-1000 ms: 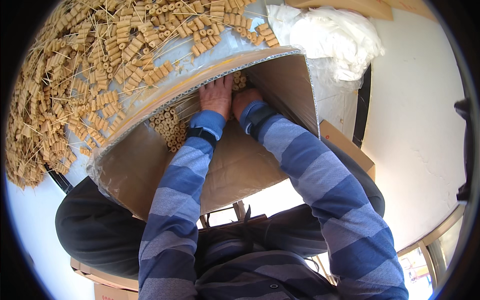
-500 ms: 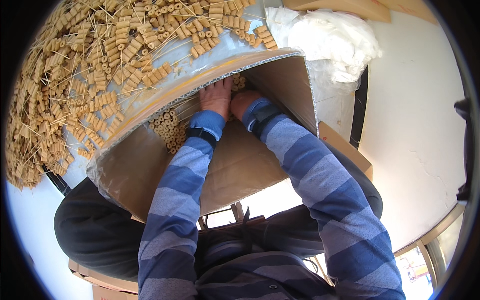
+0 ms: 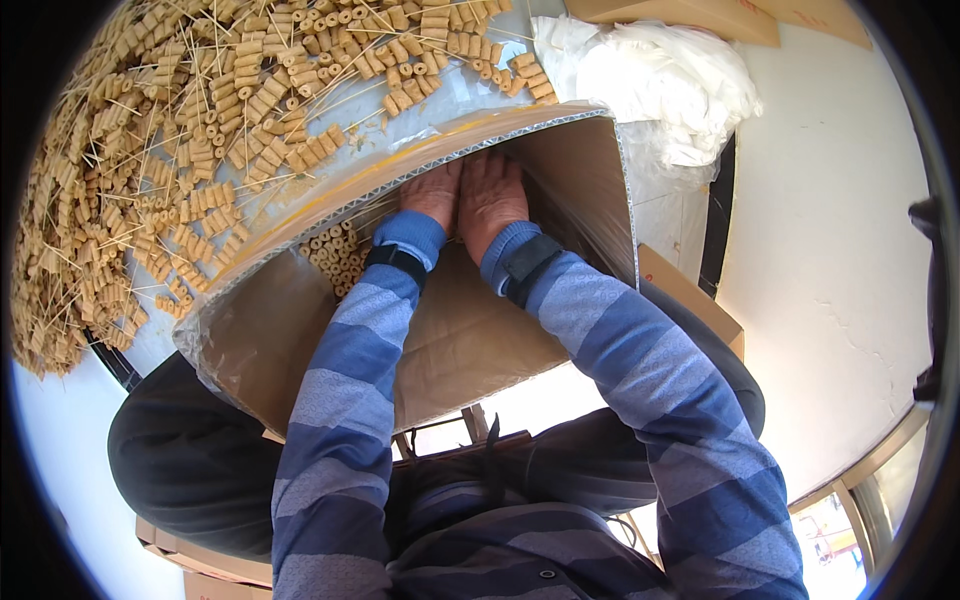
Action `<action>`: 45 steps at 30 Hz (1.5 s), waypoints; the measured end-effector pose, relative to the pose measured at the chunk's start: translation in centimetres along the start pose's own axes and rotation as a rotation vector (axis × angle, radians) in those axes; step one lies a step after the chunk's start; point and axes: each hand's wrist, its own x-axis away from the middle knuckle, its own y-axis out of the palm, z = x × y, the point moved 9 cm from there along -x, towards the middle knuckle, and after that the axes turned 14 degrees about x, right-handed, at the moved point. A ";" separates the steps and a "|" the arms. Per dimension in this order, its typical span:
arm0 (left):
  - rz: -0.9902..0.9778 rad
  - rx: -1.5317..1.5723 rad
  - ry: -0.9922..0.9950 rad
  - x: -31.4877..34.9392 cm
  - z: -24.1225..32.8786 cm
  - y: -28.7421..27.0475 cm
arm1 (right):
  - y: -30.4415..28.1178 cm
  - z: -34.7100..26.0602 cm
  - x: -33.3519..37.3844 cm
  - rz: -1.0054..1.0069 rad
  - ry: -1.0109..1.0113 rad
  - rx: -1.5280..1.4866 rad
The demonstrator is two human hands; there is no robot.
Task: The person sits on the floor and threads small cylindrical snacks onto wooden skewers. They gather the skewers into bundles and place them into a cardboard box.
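Both hands reach into an open cardboard box (image 3: 480,350) with clear plastic about it, tilted toward me across my lap. Inside its left part lies a packed stack of tan, ring-ended rolls on thin sticks (image 3: 335,252). My left hand (image 3: 430,195) lies flat beside that stack, fingers extended toward the far wall. Right against it, my right hand (image 3: 492,200) is laid flat too, its fingers straight and close together. The box's upper edge partly covers the left fingers. Neither hand shows anything gripped; whatever is under the palms is hidden.
A large heap of loose skewered tan rolls (image 3: 190,130) spreads over the pale tabletop (image 3: 400,130) beyond the box and to the left. White plastic bags (image 3: 660,85) are bunched at the far right. Other cardboard boxes (image 3: 690,290) stand at the right and behind.
My right hand, earlier bent with its fingers hidden, has straightened and now lies flat beside the left. The left hand has shifted slightly. The rolls at the right are now covered.
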 end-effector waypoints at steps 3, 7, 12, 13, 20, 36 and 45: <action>0.054 0.021 0.041 -0.3 0.0 -0.2 | -0.1 -0.1 0.1 0.112 0.019 0.053; 0.094 0.041 0.048 -0.9 -0.9 0.5 | 2.1 -0.6 -1.3 0.017 -0.108 -0.133; 0.163 0.192 0.005 -1.2 -1.3 0.4 | 3.9 -1.6 -2.8 -0.115 -0.100 -0.216; 0.104 0.300 -0.072 -1.1 -1.7 0.7 | 4.0 -1.6 -3.0 -0.114 -0.100 -0.179; 0.166 -0.238 0.145 3.8 1.8 -1.3 | 4.5 -1.2 -3.7 -0.103 -0.095 -0.191; 0.191 -0.237 0.242 3.5 0.6 -2.8 | -14.0 14.0 18.8 0.203 -0.442 -0.499; 0.222 0.852 -0.439 0.6 -12.0 3.7 | -3.7 16.3 16.7 0.066 0.198 -0.872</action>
